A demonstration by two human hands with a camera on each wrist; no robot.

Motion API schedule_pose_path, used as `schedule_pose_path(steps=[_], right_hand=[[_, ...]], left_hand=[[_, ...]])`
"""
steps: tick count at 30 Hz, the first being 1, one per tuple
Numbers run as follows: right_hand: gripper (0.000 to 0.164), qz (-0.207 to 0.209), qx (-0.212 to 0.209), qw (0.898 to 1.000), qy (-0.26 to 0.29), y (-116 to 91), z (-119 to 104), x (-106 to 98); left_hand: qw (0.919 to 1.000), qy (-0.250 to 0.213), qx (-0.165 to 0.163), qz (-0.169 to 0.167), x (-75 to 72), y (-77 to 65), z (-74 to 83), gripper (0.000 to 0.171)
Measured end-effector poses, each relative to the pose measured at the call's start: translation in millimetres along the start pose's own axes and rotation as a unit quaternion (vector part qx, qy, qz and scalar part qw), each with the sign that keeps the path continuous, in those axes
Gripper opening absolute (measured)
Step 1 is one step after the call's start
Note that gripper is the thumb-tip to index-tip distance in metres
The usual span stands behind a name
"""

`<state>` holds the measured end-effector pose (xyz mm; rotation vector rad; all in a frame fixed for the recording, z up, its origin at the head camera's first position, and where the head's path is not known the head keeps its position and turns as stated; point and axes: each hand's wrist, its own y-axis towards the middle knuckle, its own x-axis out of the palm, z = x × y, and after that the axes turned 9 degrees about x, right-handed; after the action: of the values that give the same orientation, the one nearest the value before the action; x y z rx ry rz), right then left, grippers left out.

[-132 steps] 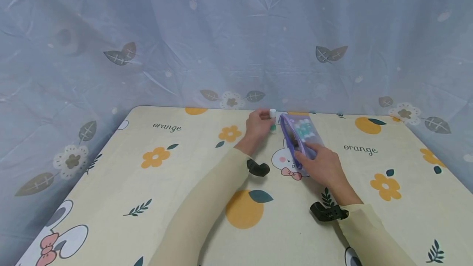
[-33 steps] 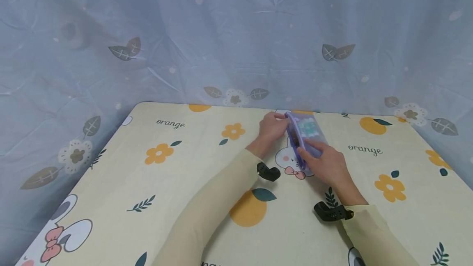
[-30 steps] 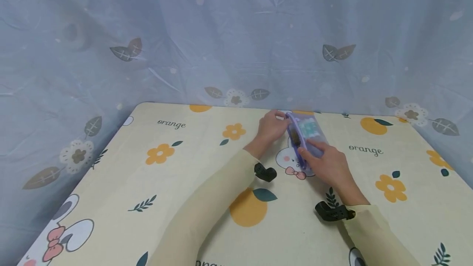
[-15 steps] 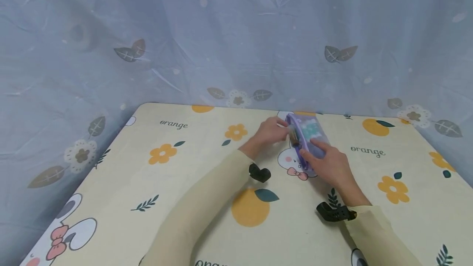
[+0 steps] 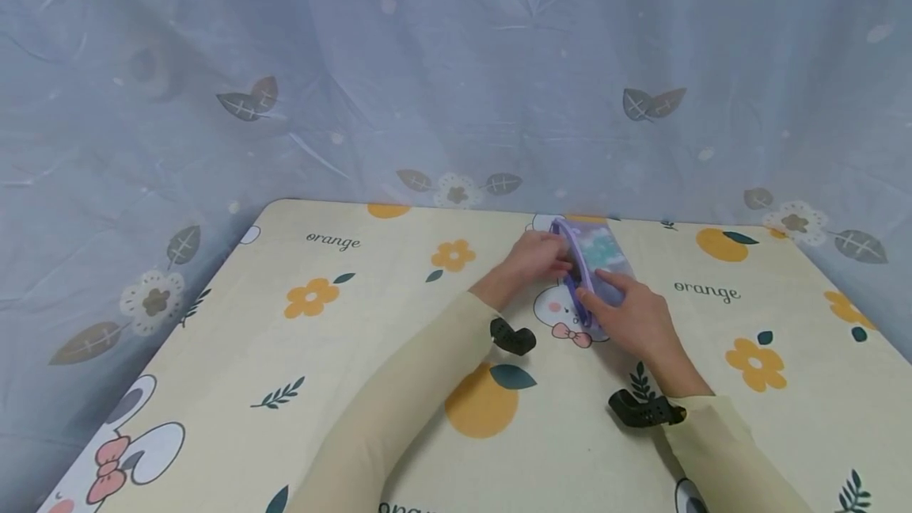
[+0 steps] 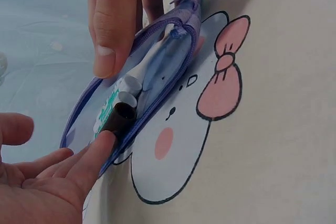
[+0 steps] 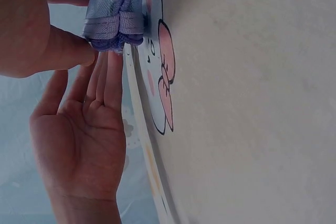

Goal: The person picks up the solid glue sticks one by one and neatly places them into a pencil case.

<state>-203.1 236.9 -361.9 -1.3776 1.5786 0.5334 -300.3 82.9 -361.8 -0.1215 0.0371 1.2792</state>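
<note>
A purple, see-through mesh zip pouch point(image 5: 609, 248) lies near the table's back edge, its zip undone and mouth facing left. My right hand point(image 5: 637, 319) pinches the pouch's near end between thumb and fingers. Inside, the left wrist view shows small tubes lying side by side: a white one point(image 6: 130, 85), another white-ended tube point(image 6: 126, 99) and a dark-ended one point(image 6: 121, 116). My left hand point(image 5: 534, 256) is at the pouch's mouth, a straight fingertip against the dark tube's end, thumb held apart. Through the right wrist view, the pouch's closed end point(image 7: 115, 30) hides the contents.
A cream tablecloth point(image 5: 370, 355) printed with oranges, flowers and rabbits covers the table. Behind it hangs a blue-grey patterned curtain point(image 5: 456, 62). A black strap point(image 5: 513, 336) sits at my left wrist, another black strap point(image 5: 644, 410) at my right.
Earlier, my left hand held a small white-capped bottle left of the pouch. Half a second ago a dark tube showed at the pouch's mouth; my left hand has since moved right against it.
</note>
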Motion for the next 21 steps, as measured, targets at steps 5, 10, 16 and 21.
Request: schedule_pose_path(steps=[5, 10, 16, 21], right_hand=[[0.085, 0.000, -0.001, 1.000, -0.003, 1, 1, 1], [0.084, 0.001, 0.000, 1.000, 0.000, 2, 1, 2], [0.084, 0.004, -0.001, 1.000, 0.004, 2, 2, 2], [0.085, 0.006, -0.009, 1.000, 0.009, 1, 3, 1]], left_hand=[[0.9996, -0.027, -0.005, -0.009, -1.4, -0.5, 0.0, 0.045], [0.9999, -0.013, -0.011, 0.001, -4.1, -2.4, 1.4, 0.048], [0.9998, 0.016, -0.008, 0.012, -8.5, -1.3, 1.8, 0.047], [0.9968, 0.079, 0.010, 0.011, -14.0, -2.3, 0.7, 0.046]])
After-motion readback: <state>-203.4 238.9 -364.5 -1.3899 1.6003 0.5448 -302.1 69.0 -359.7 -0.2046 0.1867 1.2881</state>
